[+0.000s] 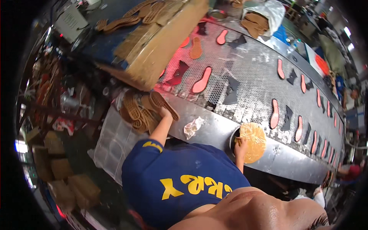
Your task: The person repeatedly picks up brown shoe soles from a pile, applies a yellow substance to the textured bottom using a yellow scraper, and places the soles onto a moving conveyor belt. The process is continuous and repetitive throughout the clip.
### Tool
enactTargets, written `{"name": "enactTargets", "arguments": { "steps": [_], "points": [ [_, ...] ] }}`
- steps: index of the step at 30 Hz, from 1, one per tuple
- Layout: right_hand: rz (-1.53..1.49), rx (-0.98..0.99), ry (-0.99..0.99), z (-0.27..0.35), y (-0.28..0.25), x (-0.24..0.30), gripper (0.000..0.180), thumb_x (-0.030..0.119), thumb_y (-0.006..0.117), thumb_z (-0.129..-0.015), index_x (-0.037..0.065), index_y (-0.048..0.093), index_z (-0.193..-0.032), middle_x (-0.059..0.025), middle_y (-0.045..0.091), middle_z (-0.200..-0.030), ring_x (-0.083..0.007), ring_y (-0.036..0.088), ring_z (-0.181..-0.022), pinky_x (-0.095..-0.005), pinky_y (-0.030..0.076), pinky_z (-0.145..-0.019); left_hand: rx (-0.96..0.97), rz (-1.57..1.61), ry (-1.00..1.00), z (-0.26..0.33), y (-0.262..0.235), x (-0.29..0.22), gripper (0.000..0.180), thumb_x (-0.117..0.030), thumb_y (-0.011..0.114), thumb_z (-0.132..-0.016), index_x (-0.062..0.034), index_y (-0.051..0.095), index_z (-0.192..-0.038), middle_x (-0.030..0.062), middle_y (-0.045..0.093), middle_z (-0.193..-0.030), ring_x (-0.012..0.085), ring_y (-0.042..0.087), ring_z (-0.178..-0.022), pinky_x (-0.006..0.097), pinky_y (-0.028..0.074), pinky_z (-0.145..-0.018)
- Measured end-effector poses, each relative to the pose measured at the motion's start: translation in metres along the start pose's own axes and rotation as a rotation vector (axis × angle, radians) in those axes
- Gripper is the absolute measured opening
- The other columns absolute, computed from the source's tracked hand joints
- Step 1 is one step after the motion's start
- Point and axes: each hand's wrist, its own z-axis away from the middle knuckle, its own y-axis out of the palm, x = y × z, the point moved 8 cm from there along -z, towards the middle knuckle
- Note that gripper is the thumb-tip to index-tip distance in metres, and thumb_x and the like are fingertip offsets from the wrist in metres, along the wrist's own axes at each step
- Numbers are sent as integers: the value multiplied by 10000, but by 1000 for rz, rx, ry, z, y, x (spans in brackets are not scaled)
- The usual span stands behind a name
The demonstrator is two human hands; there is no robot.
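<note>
My left hand (pixel 165 114) is closed on the edge of a brown shoe sole (pixel 161 101), tilted beside several other brown soles (pixel 133 109). They are heaped at the near edge of the conveyor, next to a clear plastic bin (pixel 111 140). At the metal ledge, my right hand (pixel 240 147) is closed at the dark opening of a round pot. A yellowish, shiny cover (pixel 253 142) lies over most of that pot. What the right fingers hold, if anything, is hidden. Between my hands a crumpled white tissue (pixel 193 127) rests on the ledge (pixel 218 128).
Beyond the ledge runs a mesh conveyor (pixel 249 80) carrying red-lit insole shapes (pixel 202 79) and dark cut pieces (pixel 231 90). A cardboard box (pixel 165 46) leans at its left end. More soles (pixel 255 25) sit in a white bag at the far side. Cartons (pixel 74 189) stand lower left.
</note>
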Motion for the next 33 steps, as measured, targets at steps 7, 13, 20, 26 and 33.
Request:
{"name": "enactTargets", "arguments": {
  "steps": [7, 13, 20, 26, 33],
  "points": [
    [-264, -198, 63, 13, -3, -19, 99, 37, 619, -868, 5, 641, -959, -148, 599, -928, -266, 609, -881, -341, 492, -792, 793, 166, -192, 80, 21, 51, 395, -285, 456, -918, -44, 527, -1224, 65, 601, -1083, 220, 579, -978, 379, 469, -889],
    [115, -99, 5, 12, 1, 25, 140, 71, 597, -847, 38, 647, -974, -179, 576, -888, -365, 585, -850, -424, 477, -701, 1389, 194, -419, 231, 67, -14, 463, -216, 438, -924, 2, 419, -1333, 157, 561, -1219, 248, 596, -1039, 383, 522, -848],
    [50, -157, 81, 18, -12, 28, 160, 40, 627, -823, 63, 661, -978, -148, 544, -838, -329, 581, -771, -398, 475, -663, 1551, 394, -618, 300, 85, -50, 583, -364, 413, -972, 16, 325, -1405, 248, 469, -1330, 290, 594, -1028, 377, 544, -810],
    [-262, -140, 78, 13, -14, 16, 137, 60, 666, -831, 45, 688, -966, -104, 601, -813, -224, 591, -728, -331, 461, -622, 1590, 289, -679, 300, 75, -39, 625, -445, 349, -975, 21, 347, -1391, 253, 495, -1296, 277, 616, -967, 355, 560, -753],
    [-1427, -261, 747, 6, -27, -10, 280, 132, 546, -930, -28, 581, -1158, -56, 571, -770, -144, 513, -612, -261, 430, -558, 1672, 96, -836, 318, 82, -14, 661, -503, 311, -965, 2, 348, -1390, 266, 524, -1233, 287, 645, -901, 354, 589, -688]
  ]
}}
